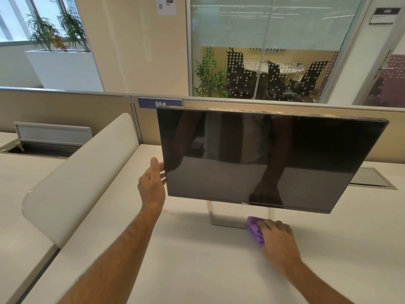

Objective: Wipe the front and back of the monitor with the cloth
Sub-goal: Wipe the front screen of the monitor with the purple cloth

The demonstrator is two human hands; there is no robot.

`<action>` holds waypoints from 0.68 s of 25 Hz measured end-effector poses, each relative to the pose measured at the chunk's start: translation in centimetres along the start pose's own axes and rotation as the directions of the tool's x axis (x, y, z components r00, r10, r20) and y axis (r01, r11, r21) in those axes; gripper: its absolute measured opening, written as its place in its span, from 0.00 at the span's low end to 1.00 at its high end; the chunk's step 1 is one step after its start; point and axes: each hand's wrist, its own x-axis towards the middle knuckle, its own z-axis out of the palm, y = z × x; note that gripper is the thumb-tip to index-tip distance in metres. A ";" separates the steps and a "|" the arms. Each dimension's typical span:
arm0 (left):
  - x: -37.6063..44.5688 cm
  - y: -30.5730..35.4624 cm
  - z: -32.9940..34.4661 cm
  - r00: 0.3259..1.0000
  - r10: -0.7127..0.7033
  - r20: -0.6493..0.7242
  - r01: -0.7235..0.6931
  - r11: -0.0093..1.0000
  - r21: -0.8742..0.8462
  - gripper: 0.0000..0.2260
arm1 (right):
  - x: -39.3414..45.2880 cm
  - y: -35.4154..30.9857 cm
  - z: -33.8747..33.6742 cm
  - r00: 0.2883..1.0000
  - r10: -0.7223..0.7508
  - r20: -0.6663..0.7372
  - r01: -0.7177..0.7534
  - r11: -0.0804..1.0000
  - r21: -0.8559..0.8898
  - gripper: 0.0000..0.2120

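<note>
Readable marks: one brand, one number

The monitor [263, 154] carries the brand "DELL" in small pale letters at the middle of its lower bezel. Behind it, a blue label [160, 103] on the partition [65, 110] reads "384" in white. The wall notice [166, 5] and dark door sign [384, 15] are too small to read

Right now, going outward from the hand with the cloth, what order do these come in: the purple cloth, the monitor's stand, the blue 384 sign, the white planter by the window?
From the right hand:
1. Purple cloth, under its fingers.
2. Monitor stand, just left of it.
3. Blue 384 sign, on the partition behind the monitor.
4. White planter, far left by the window.
</note>
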 end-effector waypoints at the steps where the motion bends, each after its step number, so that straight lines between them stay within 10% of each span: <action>1: 0.0 0.0 0.0 1.000 0.001 -0.004 -0.001 1.000 -0.005 0.30 | 0.0 -0.2 0.2 1.000 -0.025 0.008 0.025 0.999 0.042 0.27; 7: -0.2 -0.1 0.0 1.000 0.014 -0.003 -0.014 1.000 -0.014 0.31 | 0.0 0.1 -1.1 0.980 0.184 -0.081 -0.175 0.978 0.110 0.29; 11: -0.2 -0.1 0.1 1.000 0.007 -0.012 -0.007 1.000 -0.016 0.33 | 0.2 -2.9 -1.0 0.997 0.068 0.033 -0.066 0.995 -0.071 0.26; 17: -0.2 0.0 -0.1 1.000 0.010 0.006 -0.010 1.000 -0.023 0.28 | 1.0 -6.5 -0.7 0.994 -0.109 -0.020 0.110 0.974 0.198 0.31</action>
